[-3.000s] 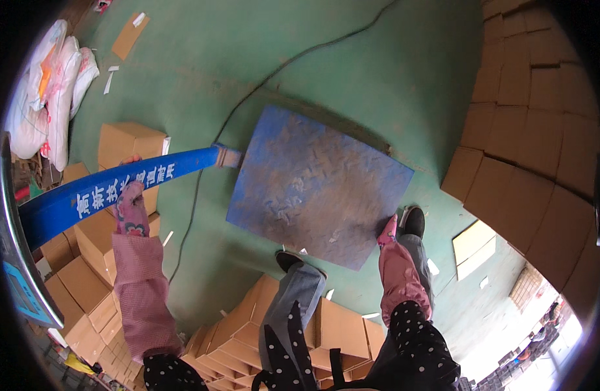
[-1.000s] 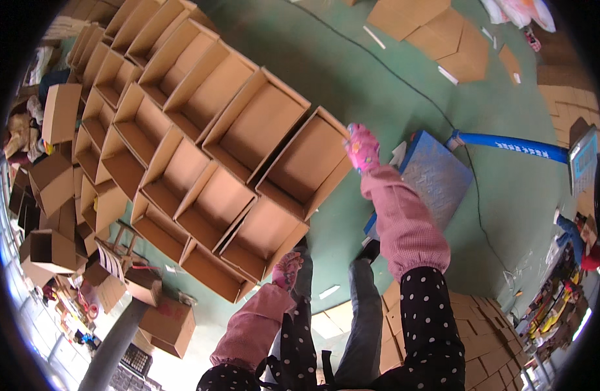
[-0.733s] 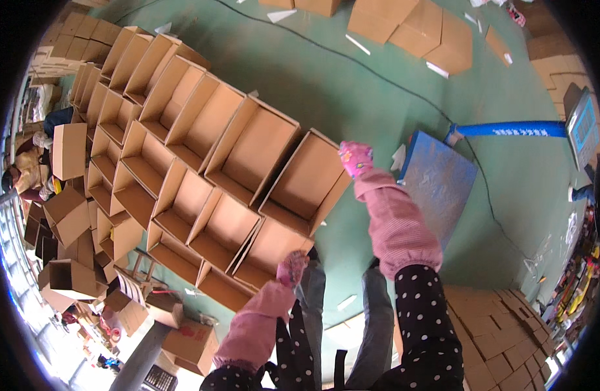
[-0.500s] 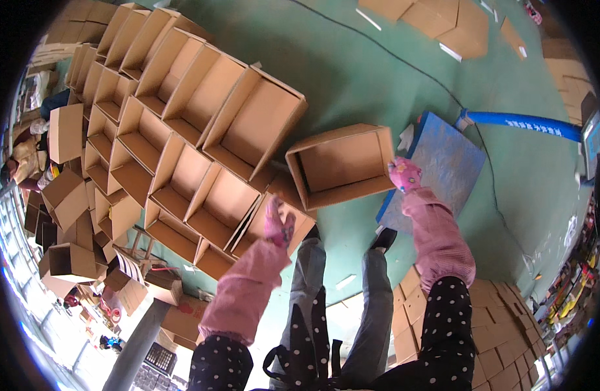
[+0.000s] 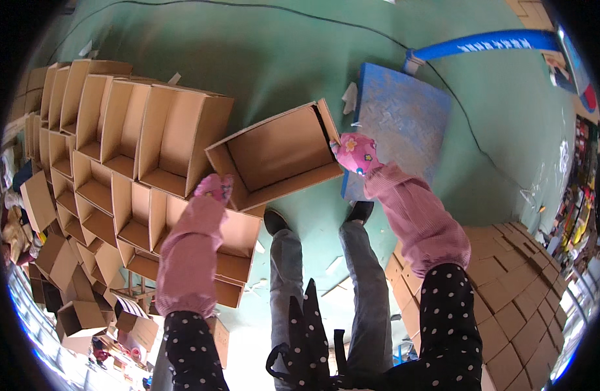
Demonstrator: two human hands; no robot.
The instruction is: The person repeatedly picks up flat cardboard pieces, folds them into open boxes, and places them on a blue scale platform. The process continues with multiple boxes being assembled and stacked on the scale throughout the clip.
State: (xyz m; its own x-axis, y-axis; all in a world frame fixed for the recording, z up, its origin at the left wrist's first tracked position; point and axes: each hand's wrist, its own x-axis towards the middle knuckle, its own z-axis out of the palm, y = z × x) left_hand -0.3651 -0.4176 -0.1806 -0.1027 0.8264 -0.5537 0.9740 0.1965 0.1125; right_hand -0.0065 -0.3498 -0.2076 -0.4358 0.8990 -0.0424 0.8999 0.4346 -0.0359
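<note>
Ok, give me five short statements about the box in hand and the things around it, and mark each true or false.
1. Both gloved hands, left hand and right hand, grip one open cardboard box. True.
2. The box holds packed goods. False: its inside is bare.
3. Stacked open boxes stand at the person's left. True.
4. The blue metal plate lies on a red floor. False: the floor is green.
5. The right hand is bare. False: it wears a pink flowered glove.
</note>
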